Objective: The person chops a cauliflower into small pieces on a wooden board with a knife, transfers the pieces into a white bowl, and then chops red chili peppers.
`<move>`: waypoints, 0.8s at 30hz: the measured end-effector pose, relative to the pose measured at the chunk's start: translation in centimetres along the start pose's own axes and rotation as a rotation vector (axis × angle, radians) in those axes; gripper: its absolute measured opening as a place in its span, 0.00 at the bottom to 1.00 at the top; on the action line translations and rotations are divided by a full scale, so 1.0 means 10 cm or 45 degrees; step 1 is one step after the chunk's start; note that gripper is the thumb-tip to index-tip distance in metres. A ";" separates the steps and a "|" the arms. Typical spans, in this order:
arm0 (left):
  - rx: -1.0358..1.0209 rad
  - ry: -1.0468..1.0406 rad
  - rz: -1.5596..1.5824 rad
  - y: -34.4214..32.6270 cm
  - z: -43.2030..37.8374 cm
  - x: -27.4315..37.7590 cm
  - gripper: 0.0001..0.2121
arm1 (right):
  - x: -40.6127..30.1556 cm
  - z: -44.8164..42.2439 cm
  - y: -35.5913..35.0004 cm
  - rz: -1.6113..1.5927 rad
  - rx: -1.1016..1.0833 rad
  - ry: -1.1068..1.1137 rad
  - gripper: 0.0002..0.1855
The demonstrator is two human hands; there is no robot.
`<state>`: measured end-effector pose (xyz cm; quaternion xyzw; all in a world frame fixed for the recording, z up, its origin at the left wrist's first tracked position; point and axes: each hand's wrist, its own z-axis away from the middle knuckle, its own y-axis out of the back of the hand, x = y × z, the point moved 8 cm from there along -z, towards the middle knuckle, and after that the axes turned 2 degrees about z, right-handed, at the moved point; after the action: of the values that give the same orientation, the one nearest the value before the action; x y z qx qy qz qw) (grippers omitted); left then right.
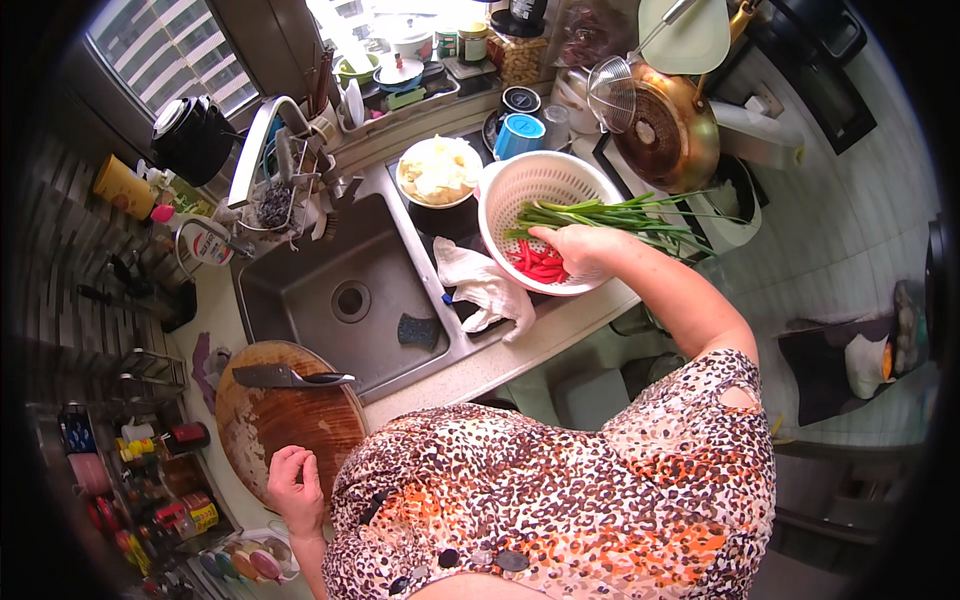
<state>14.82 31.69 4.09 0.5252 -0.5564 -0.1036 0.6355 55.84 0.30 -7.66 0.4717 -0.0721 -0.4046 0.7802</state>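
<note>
My right hand point(581, 244) reaches into a white plastic colander point(504, 176). Its fingers touch the stalks of a bunch of green onions point(630, 216) and lie beside red chili peppers point(536, 264); whether it grips anything is unclear. The onion leaves hang over the colander's right side. My left hand point(296, 480), fingers curled and seemingly holding nothing, is over the near edge of a round wooden cutting board point(300, 431). A kitchen knife point(281, 376) lies flat across the far part of the board. A white cloth point(484, 289) lies beside the colander.
The steel sink point(300, 277) holds a dark sponge point(418, 331). Beyond the colander stand a white bowl of pale food point(439, 171) and a blue cup point(520, 136). A faucet point(251, 154) rises at the sink's far left. A spice rack point(142, 480) stands left of the board.
</note>
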 end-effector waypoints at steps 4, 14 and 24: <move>-0.051 0.003 -0.004 -0.05 -0.02 0.01 0.01 | -0.06 -0.05 -0.14 0.131 -0.012 0.174 0.48; -0.089 -0.015 -0.040 -0.11 -0.05 0.11 0.02 | -0.27 -0.26 -0.28 0.514 0.185 0.457 0.30; -0.106 0.010 0.006 -0.18 0.07 -0.03 0.02 | -0.15 -0.49 -0.28 0.182 0.260 0.445 0.17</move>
<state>14.99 30.78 2.32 0.4974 -0.5503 -0.1233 0.6592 55.64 4.04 -12.12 0.6049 -0.0095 -0.2507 0.7558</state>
